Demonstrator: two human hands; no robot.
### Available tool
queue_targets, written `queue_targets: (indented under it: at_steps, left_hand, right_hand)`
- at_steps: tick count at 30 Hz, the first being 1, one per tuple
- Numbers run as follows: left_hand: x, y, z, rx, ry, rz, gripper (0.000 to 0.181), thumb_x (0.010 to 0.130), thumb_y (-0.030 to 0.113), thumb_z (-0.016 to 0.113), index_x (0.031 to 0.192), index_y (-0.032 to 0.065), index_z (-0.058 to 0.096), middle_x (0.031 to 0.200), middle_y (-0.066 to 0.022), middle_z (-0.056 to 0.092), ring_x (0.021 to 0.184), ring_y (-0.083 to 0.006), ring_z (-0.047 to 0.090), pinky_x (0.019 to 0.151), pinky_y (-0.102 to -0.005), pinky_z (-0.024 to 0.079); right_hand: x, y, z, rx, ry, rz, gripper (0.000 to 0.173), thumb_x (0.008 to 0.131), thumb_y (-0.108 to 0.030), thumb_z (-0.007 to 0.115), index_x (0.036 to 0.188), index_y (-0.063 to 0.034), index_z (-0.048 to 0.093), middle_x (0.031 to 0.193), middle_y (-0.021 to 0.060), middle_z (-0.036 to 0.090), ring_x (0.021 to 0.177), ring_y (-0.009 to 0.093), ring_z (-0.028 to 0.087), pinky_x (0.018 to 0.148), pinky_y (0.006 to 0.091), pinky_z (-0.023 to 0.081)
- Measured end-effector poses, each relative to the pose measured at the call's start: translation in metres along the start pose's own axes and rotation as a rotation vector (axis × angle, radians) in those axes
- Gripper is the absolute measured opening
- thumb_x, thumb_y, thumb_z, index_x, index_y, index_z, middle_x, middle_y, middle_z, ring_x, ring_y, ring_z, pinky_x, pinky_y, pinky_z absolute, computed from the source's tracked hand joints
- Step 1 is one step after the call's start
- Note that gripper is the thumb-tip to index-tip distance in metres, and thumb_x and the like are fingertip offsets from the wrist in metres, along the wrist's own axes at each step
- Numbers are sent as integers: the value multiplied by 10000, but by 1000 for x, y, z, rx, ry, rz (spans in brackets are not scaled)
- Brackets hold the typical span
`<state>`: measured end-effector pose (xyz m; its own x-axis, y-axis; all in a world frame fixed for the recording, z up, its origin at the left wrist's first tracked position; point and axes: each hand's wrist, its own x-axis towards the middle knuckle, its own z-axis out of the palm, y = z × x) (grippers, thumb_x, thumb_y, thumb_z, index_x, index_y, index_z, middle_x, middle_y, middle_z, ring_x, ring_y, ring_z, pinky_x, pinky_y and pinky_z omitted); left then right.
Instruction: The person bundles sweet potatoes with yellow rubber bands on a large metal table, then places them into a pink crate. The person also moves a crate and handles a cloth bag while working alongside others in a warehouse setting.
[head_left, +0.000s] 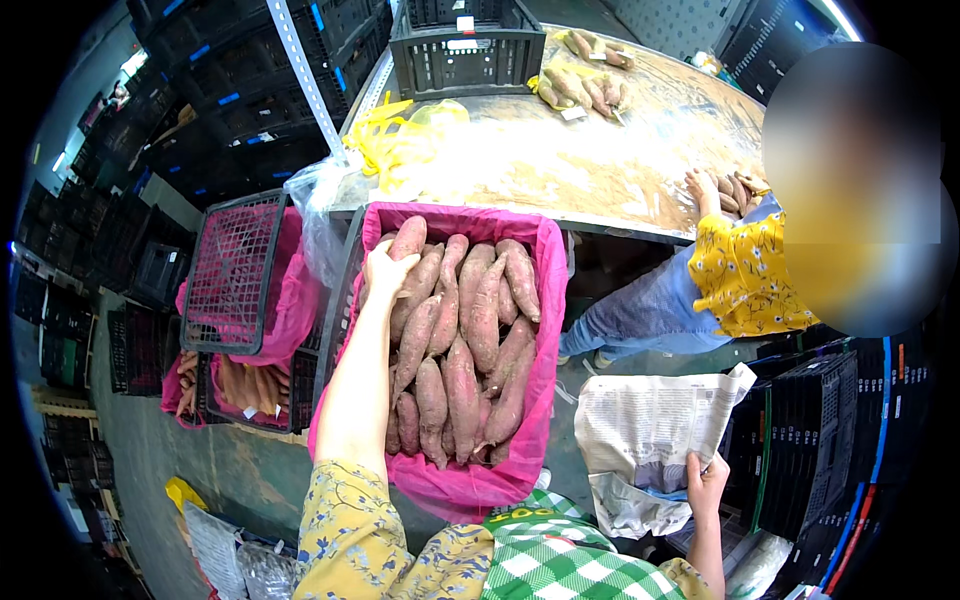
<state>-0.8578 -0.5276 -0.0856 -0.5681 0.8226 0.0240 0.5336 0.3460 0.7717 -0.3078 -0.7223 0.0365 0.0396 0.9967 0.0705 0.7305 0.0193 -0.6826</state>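
Note:
My left hand (388, 271) grips a reddish sweet potato (409, 235) at the far left corner of a black crate. Pink netting (552, 322) lines this crate and hangs over its rim. Many more sweet potatoes (459, 382) fill it, most lying lengthwise, with soil on their skins. Off to the right, my right hand (707, 481) pinches the lower edge of a crumpled newspaper sheet (649, 416). The sheet hangs spread beside the crate, apart from it, and bears print.
Behind the crate stands a worn wooden table (645, 172) with yellow net bags (394, 142), bagged sweet potatoes (570, 88) and a black crate (469, 64). A co-worker in a yellow top (739, 277) handles sweet potatoes at right. Stacked crates (806, 442) flank my right; pink-lined crates (232, 274) stand left.

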Motion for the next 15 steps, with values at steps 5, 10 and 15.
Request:
queue_targets:
  at_steps: [5, 10, 15]
  left_hand:
    - [8, -27, 5, -139, -127, -73, 521, 645, 252, 777, 1063, -25, 633, 983, -159, 666, 858, -246, 647, 776, -349, 502]
    - [20, -37, -14, -832, -381, -546, 382, 772, 189, 737, 1045, -42, 603, 948, -112, 640, 808, -190, 628, 721, -345, 508]
    - [21, -37, -25, -812, -385, -472, 386, 779, 179, 728, 1084, -24, 608, 986, -102, 649, 851, -182, 628, 770, -324, 497]
  right_hand:
    - [-6, 10, -6, 28, 34, 32, 95, 822, -37, 587, 855, 36, 638, 745, 140, 630, 659, 235, 602, 626, 322, 450]
    - [-19, 30, -23, 33, 70, 95, 133, 850, -64, 569, 877, 50, 632, 776, 112, 638, 701, 184, 598, 666, 308, 459]
    - [-32, 47, -46, -20, 79, 194, 154, 867, -88, 565, 880, 55, 622, 765, 105, 638, 694, 159, 578, 663, 307, 454]
